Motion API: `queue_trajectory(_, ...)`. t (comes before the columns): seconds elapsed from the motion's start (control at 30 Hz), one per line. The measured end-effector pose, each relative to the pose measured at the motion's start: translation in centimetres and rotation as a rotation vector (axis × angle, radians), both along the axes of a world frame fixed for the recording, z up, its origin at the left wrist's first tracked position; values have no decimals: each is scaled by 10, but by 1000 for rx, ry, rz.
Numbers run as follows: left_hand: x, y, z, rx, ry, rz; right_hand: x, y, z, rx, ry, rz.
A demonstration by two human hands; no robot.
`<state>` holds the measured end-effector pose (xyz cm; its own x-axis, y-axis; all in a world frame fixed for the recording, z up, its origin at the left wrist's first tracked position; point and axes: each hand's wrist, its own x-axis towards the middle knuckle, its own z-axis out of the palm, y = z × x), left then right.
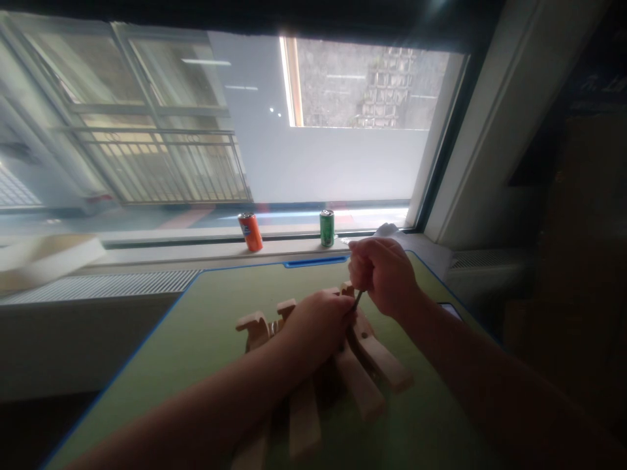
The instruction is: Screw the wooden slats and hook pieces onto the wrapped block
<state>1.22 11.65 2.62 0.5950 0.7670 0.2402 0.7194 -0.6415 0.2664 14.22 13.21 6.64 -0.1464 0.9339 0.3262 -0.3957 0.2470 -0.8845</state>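
Observation:
My right hand (375, 271) is closed in a fist around a tool with a thin dark shaft (360, 298), perhaps a screwdriver; its handle is hidden in the fist. The shaft slants down to the fingertips of my left hand (321, 320). My left hand is closed over a wooden assembly, its fingers pressed together near the shaft's lower end. The assembly has several pale wooden legs, among them a front leg (362, 385) and a right leg (389, 362) with a dark hole above it. Curved wooden ends (252, 321) show left of my left hand. My forearm hides the middle.
The green tabletop (196, 339) has a blue edge. A phone (449, 311) lies partly behind my right forearm. On the windowsill stand an orange can (251, 233) and a green can (326, 228). Crumpled white material (426, 251) lies behind my right hand. An open box (49, 258) sits at left.

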Motion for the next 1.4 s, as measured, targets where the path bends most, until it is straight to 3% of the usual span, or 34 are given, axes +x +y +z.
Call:
queue_trajectory(0.1, 0, 0, 0, -24, -26, -2, 8, 4, 4, 4, -85, 86)
queue_trajectory(0.2, -1, 0, 1, -46, -55, -4, 25, 2, 14, 52, -341, 165)
queue_trajectory(0.33, -1, -5, 8, -127, -112, -39, 49, -7, 28, 279, -905, 2)
queue_trajectory(0.43, -4, -16, 18, -270, -164, -32, 58, -11, 33, 436, -1109, -66)
queue_trajectory(0.53, -12, -31, 35, -299, -212, -2, 57, -10, 31, 538, -1088, -101)
queue_trajectory(0.67, -23, -46, 69, -59, -274, 97, 51, -9, 30, 625, -1083, -135)
queue_trajectory(0.73, -22, -43, 83, 52, -279, 176, 50, -11, 31, 643, -1120, -152)
queue_trajectory(0.8, -16, -34, 88, 65, -239, 174, 52, -15, 33, 664, -1140, -164)
queue_trajectory(1.0, 0, -9, 73, 52, -240, 155, 61, -23, 39, 800, -1133, -101)
queue_trajectory(1.27, 5, -14, 65, 67, -340, 103, 59, -22, 37, 863, -1137, -168)
queue_trajectory(1.4, 1, -16, 63, -55, -354, 63, 58, -21, 35, 939, -1117, -229)
